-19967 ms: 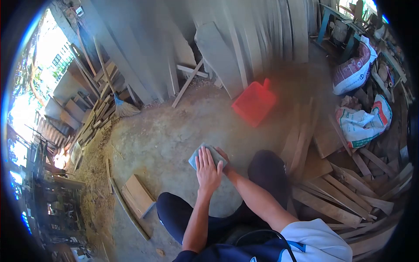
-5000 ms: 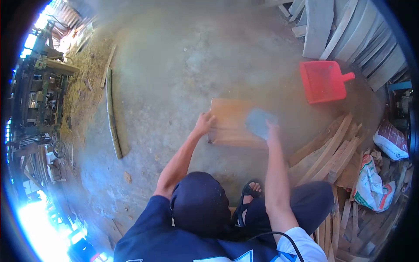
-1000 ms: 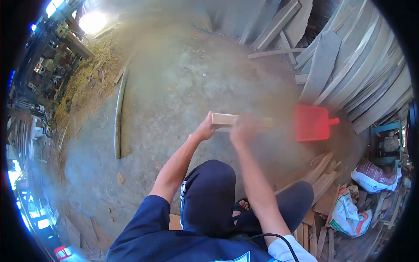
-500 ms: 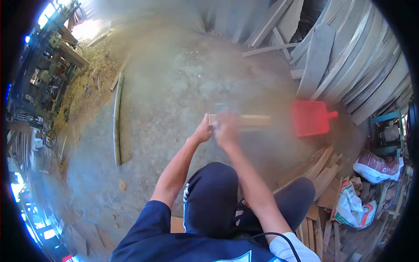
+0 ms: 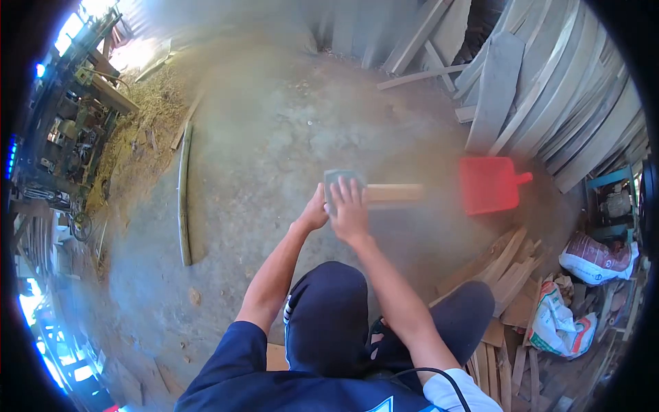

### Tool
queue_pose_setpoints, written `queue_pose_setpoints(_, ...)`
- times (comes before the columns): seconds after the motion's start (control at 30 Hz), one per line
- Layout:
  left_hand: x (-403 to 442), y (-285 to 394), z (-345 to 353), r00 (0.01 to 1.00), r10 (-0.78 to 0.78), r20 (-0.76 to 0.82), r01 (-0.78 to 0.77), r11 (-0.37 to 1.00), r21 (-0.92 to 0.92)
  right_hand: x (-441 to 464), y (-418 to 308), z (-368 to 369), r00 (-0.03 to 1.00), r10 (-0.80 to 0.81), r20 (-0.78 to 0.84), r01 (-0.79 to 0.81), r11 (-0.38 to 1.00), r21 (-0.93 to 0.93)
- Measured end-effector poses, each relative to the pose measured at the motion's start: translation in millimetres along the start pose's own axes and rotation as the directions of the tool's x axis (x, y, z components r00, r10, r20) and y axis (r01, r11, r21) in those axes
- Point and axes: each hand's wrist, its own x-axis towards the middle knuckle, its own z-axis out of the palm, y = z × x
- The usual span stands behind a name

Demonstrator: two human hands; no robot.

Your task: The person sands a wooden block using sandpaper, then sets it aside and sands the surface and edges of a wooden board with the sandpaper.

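We've got the wooden piece (image 5: 397, 193) at the hands, long axis running left-right, most of it right of both. Left hand (image 5: 316, 209) grasps its left end. Right hand (image 5: 349, 204) lies flat, fingers spread, on the grey pad (image 5: 336, 176) over that same end; it's nearer the free length. Red dustpan (image 5: 489, 185) sits farther right.

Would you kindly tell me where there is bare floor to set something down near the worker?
A wide bare patch of floor lies between the long pole and the left hand. Another lies beyond the board, bordered by the red dustpan and leaning planks. The lower right is crowded with loose wood and sacks, the far left with machinery.
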Motion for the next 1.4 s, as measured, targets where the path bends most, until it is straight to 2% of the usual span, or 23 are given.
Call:
queue_pose_setpoints(0.07,-2,4,-2,0.989,0.150,-0.008,-0.149,0.983,0.104,-9,0,-3,0.997,-0.068,0.029,0.067,0.996,0.057)
queue_pose_setpoints(0.1,-4,11,-6,0.996,-0.051,0.077,0.053,0.998,-0.026,-14,16,-10,0.999,-0.022,0.033,0.021,0.999,0.028)
queue_pose_setpoints(0.17,-6,23,-9,0.993,-0.081,0.085,0.086,0.994,-0.060,-27,73,-10,0.973,0.221,-0.065,-0.219,0.975,0.042)
queue_pose_setpoints(0.27,4,36,-5,0.991,-0.122,0.062,0.128,0.987,-0.095,-35,100,-10,0.917,0.330,-0.226,-0.354,0.933,-0.072)
queue_pose_setpoints(0.37,-5,36,-11,0.987,-0.154,0.054,0.157,0.986,-0.058,-14,43,3,0.934,0.321,-0.159,-0.328,0.945,-0.014)
queue_pose_setpoints(0.47,-6,-3,3,0.994,-0.109,0.017,0.110,0.993,-0.038,-11,-14,5,1.000,0.005,-0.015,-0.004,0.995,0.102)
queue_pose_setpoints(0.5,-6,-21,8,0.995,-0.103,0.013,0.104,0.993,-0.064,-9,-9,0,1.000,-0.017,-0.004,0.018,0.993,0.116)
queue_pose_setpoints(0.57,-7,-16,7,0.992,-0.118,0.037,0.116,0.992,0.045,-21,21,-10,0.998,-0.048,0.039,0.042,0.989,0.144)
queue_pose_setpoints(0.67,-3,18,-4,0.992,-0.107,0.063,0.111,0.992,-0.065,-31,78,-14,0.950,0.264,-0.168,-0.258,0.965,0.055)
queue_pose_setpoints(0.77,-4,23,-5,0.994,-0.100,0.052,0.102,0.994,-0.040,-1,47,-11,0.908,0.412,-0.073,-0.412,0.911,0.016)
queue_pose_setpoints(0.8,-3,22,-6,0.994,-0.101,0.051,0.103,0.994,-0.036,3,25,-11,0.954,0.296,-0.039,-0.295,0.955,0.019)
queue_pose_setpoints(0.87,-4,29,-7,0.999,0.038,-0.004,-0.038,0.999,-0.001,-2,-13,-9,0.999,0.036,0.029,-0.037,0.999,0.035)
queue_pose_setpoints(0.9,-6,32,-8,0.994,0.105,-0.027,-0.105,0.994,0.018,-12,-15,-12,1.000,0.007,0.023,-0.009,0.997,0.078)
queue_pose_setpoints(0.97,-6,27,-6,0.997,-0.074,0.029,0.075,0.996,-0.050,-32,-1,-17,0.999,-0.049,0.013,0.046,0.986,0.157)
queue_pose_setpoints(1.0,-5,23,-4,0.985,-0.161,0.057,0.165,0.983,-0.084,-32,11,-19,1.000,0.006,-0.011,-0.005,0.993,0.120)
queue_pose_setpoints(1.03,-3,13,0,0.998,-0.058,0.016,0.058,0.998,-0.030,-28,26,-18,0.998,0.057,-0.040,-0.053,0.995,0.084)
queue_pose_setpoints(1.1,-4,28,-7,0.989,-0.142,0.034,0.143,0.989,-0.029,-14,31,-3,0.976,0.174,-0.132,-0.172,0.985,0.025)
queue_pose_setpoints(1.13,-1,34,-12,0.984,-0.174,0.045,0.175,0.984,-0.021,-4,24,0,0.984,0.156,-0.091,-0.155,0.988,0.025)
queue_pose_setpoints(1.2,-1,16,-4,0.989,0.140,-0.046,-0.130,0.975,0.179,22,-6,-2,0.996,0.090,-0.016,-0.090,0.996,0.027)
queue_pose_setpoints(1.23,-2,8,-1,0.952,0.296,-0.070,-0.266,0.921,0.283,20,-21,-7,0.998,-0.018,0.052,0.018,1.000,0.005)
queue_pose_setpoints(1.33,0,1,-5,0.936,0.351,0.001,-0.345,0.921,0.179,-14,-14,-15,0.991,-0.085,0.101,0.070,0.986,0.151)
queue_pose_setpoints(1.37,-2,13,-6,0.984,-0.165,0.060,0.160,0.984,0.084,-28,-1,-16,0.994,-0.078,0.072,0.072,0.995,0.074)
queue_pose_setpoints(1.4,-3,15,-6,0.982,-0.168,0.083,0.163,0.985,0.058,-31,12,-16,0.998,-0.028,0.053,0.025,0.998,0.059)
